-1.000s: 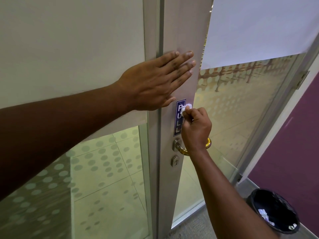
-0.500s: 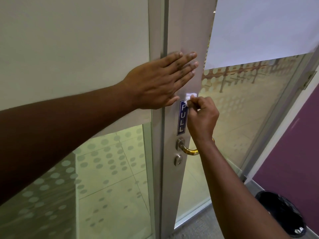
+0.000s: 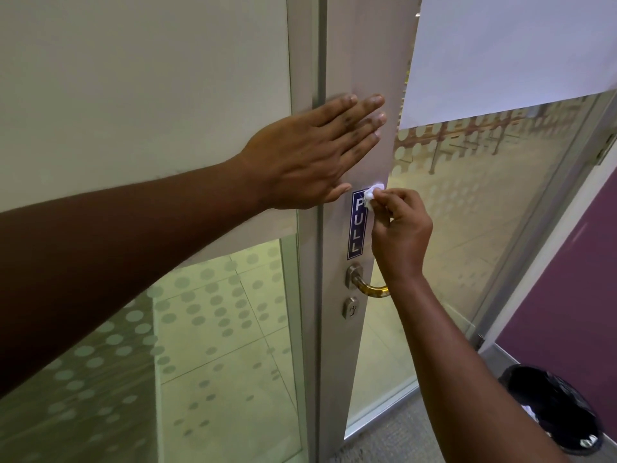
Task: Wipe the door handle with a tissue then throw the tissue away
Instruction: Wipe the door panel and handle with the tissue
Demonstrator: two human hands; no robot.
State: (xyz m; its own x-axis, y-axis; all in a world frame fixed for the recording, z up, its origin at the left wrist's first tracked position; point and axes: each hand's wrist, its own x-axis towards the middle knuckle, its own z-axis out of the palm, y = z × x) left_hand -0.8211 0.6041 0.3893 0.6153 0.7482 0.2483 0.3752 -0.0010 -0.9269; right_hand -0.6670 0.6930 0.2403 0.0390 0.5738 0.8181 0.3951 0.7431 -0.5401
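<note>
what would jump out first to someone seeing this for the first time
Two bare arms reach in: the left hand lies flat on the door frame, and just below it the right hand pinches a small white tissue at the top of the blue PULL sign. Under the sign sits the brass door handle, untouched, and a black-lined bin stands at lower right.

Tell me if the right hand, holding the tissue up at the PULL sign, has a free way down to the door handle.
Probably yes. The right hand pinches the tissue just above the door handle; nothing shows between them, and the left hand presses flat higher up the door.
</note>
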